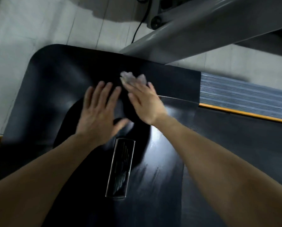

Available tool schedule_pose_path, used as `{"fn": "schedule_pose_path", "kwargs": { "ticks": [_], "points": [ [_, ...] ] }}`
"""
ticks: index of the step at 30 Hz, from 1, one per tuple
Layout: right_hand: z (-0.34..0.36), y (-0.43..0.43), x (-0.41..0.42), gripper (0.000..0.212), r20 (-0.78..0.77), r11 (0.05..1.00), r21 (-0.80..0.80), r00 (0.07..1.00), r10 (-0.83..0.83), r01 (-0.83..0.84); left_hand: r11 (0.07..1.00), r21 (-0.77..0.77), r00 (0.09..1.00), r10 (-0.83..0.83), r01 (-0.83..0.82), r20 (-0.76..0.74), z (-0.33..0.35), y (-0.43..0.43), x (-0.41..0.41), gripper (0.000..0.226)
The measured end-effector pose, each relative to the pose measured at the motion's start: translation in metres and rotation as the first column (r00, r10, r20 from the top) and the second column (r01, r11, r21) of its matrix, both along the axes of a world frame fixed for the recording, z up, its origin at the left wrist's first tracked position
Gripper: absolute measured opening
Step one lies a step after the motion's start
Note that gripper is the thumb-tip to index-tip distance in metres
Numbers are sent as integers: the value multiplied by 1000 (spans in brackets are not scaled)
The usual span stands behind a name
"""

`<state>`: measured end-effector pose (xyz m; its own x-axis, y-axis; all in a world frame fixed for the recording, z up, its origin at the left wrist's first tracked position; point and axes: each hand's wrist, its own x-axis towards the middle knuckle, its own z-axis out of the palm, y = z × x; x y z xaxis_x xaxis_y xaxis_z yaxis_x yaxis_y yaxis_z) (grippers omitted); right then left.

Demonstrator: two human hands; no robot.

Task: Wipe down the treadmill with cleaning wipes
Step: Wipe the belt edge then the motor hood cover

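The treadmill's black motor cover [52,89] fills the middle of the head view, glossy and streaked with wet marks near its lower part. My right hand [143,102] lies flat with straight fingers on a crumpled white cleaning wipe [132,77], pressing it onto the cover near the base of the grey upright. My left hand [99,112] is spread flat on the cover just left of the right hand, holding nothing. A shiny rectangular logo plate [120,167] sits on the cover below both hands.
A grey upright post [194,28] slants across the top right. The ribbed grey side rail [243,94] with an orange strip [245,112] runs to the right. A black cable [140,22] hangs over the pale tiled floor [30,27] beyond the cover.
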<state>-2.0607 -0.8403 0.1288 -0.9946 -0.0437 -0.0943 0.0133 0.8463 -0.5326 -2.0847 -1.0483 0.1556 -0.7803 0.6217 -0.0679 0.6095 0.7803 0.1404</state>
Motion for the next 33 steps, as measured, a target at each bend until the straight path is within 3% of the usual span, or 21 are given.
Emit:
{"fn": "schedule_pose_path", "kwargs": {
  "ticks": [2, 4, 6, 8, 10, 12, 14, 15, 18, 20, 22, 23, 25, 27, 28, 30, 33],
  "points": [
    [-11, 56, 32, 55, 33, 987, 79, 989, -143, 140, 995, -95, 988, -8, 23, 153, -4, 33, -2, 146],
    [-20, 112, 64, 60, 100, 922, 182, 927, -362, 341, 953, -301, 951, 82, 12, 297, -10, 53, -7, 170],
    [-29, 140, 82, 66, 181, 838, 276, 831, -526, 470, 895, -445, 905, 164, 30, 392, -17, 64, -13, 177],
    [-32, 127, 70, 73, 186, 801, 289, 790, -584, 524, 858, -512, 867, 222, 45, 447, -15, 70, -18, 178],
    [-25, 91, 40, 72, 128, 884, 192, 882, -454, 427, 842, -538, 840, 260, 44, 477, -9, 73, -18, 178],
    [-13, 51, 8, 60, 77, 987, 43, 984, -160, 157, 833, -553, 849, 269, 32, 455, -5, 74, -17, 177],
    [-1, 42, -14, 53, 78, 998, -39, 996, 45, -42, 828, -560, 838, 284, 30, 465, -5, 74, -17, 176],
    [-2, 53, -19, 52, 93, 998, -21, 994, 63, -61, 829, -558, 833, 285, 35, 475, -5, 74, -17, 176],
    [-22, 124, -4, 57, 134, 978, 155, 978, -162, 141, 824, -563, 811, 286, 64, 511, -4, 73, -19, 175],
    [-29, 164, 12, 60, 166, 899, 280, 905, -391, 337, 822, -566, 803, 292, 67, 519, -3, 74, -20, 175],
    [-32, 154, 6, 67, 229, 838, 327, 824, -519, 437, 818, -570, 802, 290, 76, 523, -2, 74, -19, 175],
    [-29, 135, -4, 71, 229, 851, 310, 835, -501, 425, 819, -568, 802, 286, 78, 524, -2, 73, -19, 175],
    [-23, 90, -23, 74, 180, 948, 217, 945, -274, 234, 820, -566, 808, 277, 83, 520, -3, 74, -19, 175],
    [-16, 65, -30, 62, 152, 994, 111, 988, 5, -22, 818, -571, 819, 280, 70, 501, -2, 73, -18, 177],
    [-16, 70, -27, 57, 143, 994, 90, 989, 43, -56, 819, -571, 821, 282, 64, 497, -1, 73, -18, 177],
    [-24, 109, -13, 57, 111, 982, 147, 985, -132, 115, 825, -559, 817, 269, 77, 509, -1, 73, -17, 176],
    [-37, 177, 18, 63, 151, 869, 264, 872, -466, 419, 830, -552, 804, 274, 80, 528, -1, 73, -19, 175]
  ]
}}
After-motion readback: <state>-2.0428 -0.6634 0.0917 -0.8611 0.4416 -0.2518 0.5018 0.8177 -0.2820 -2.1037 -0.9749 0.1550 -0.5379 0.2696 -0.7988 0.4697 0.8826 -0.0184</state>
